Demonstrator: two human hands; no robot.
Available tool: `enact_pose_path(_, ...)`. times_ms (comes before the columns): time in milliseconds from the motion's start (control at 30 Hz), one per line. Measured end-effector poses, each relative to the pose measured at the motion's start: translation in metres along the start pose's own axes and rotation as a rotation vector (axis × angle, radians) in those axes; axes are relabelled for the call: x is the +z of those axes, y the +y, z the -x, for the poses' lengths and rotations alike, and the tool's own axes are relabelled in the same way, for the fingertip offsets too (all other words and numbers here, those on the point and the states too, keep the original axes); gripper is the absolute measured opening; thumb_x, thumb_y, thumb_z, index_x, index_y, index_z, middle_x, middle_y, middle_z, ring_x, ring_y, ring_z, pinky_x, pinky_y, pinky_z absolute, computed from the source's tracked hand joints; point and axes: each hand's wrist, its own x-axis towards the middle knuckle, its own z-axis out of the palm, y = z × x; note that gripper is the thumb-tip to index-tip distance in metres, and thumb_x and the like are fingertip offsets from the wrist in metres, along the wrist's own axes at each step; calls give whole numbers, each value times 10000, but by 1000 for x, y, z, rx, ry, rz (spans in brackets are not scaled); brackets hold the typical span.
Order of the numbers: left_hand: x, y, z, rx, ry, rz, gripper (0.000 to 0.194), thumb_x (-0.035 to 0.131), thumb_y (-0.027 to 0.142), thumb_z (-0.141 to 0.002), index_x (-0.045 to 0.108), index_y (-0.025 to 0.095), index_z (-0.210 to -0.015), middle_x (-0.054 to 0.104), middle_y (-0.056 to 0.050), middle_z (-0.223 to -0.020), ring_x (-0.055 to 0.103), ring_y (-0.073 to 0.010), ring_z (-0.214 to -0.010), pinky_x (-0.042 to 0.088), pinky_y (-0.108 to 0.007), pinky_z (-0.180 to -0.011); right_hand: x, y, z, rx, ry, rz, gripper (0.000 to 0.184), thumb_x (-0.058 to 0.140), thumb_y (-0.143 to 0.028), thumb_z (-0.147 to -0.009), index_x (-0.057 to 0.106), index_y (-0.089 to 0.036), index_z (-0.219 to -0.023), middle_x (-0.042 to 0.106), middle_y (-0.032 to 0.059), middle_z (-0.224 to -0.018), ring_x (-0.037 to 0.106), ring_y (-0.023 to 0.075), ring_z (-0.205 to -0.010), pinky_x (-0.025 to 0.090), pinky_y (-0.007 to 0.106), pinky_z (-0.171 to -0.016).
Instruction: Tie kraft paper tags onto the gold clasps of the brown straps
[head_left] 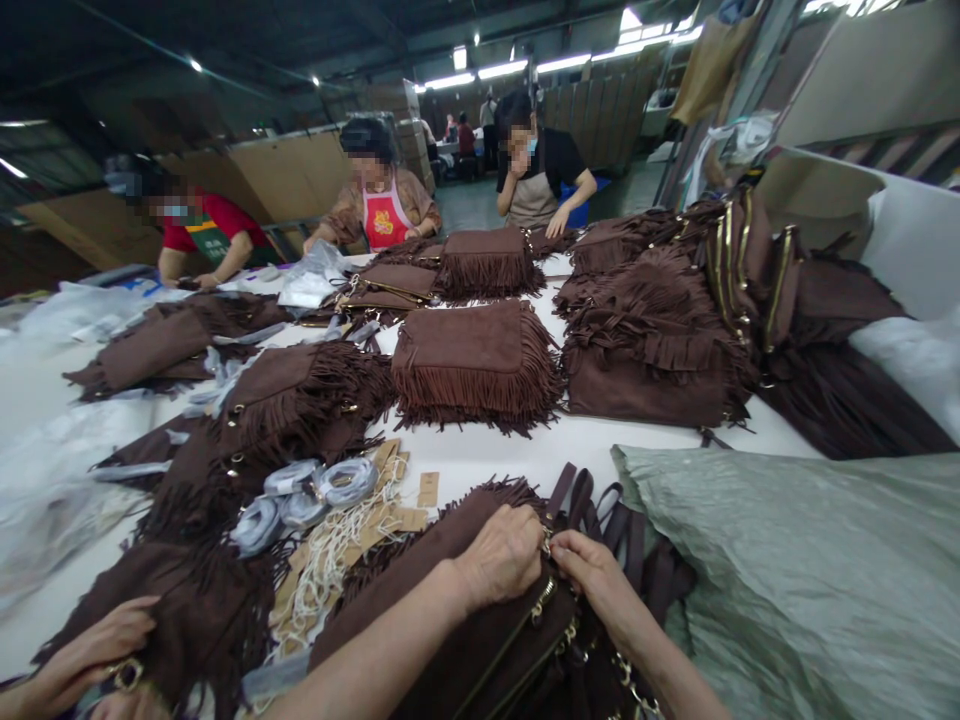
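Seemingly mid-adjustment, the left hand (504, 556) and right hand (592, 572) together pinch gold hardware (547, 546) on the nearest bag (442, 538); continuing likely needs steady control.

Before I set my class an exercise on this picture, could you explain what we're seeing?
There is no machine: these are a person's bare left hand and right hand, seen from a camera worn on that person's head, looking forward and down. Brown fringed bags lie on the white table, with brown tags and white strings, pale coils and a greenish plastic sheet. The fingers of both hands seem to pinch a gold-coloured fitting on the nearest bag. Another person's hands show at lower left.
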Motion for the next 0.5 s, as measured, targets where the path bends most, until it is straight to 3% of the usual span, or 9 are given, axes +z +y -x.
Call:
enact_pose_path(200,6,1,6,-153,107,284,183,416,70,-729,510,185,-837,556,-21,-833,510,-152,-810,428,-276,-730,1,5,-1,-11,29,-33,213,475,-406,-715,514,-197,-721,385,-71,-541,327,92,-488,243,235,-471)
enact_pose_path(400,14,1,9,-173,148,426,338,428,59,-710,534,195,-1000,571,-31,-913,521,-158,-872,436,-296,-797,3,8,-2,-19,36,-108,258,495,-397,-710,503,-196,-871,378,-84,-531,317,89,-471,225,230,-460)
enact_pose_path(500,14,1,8,-182,160,439,333,427,59,-706,546,182,-991,574,-35,-887,524,-157,-835,443,-295,-773,2,7,-2,-15,20,-91,269,492,-389,-709,519,-189,-887,385,-80,-537,322,91,-480,228,232,-467)
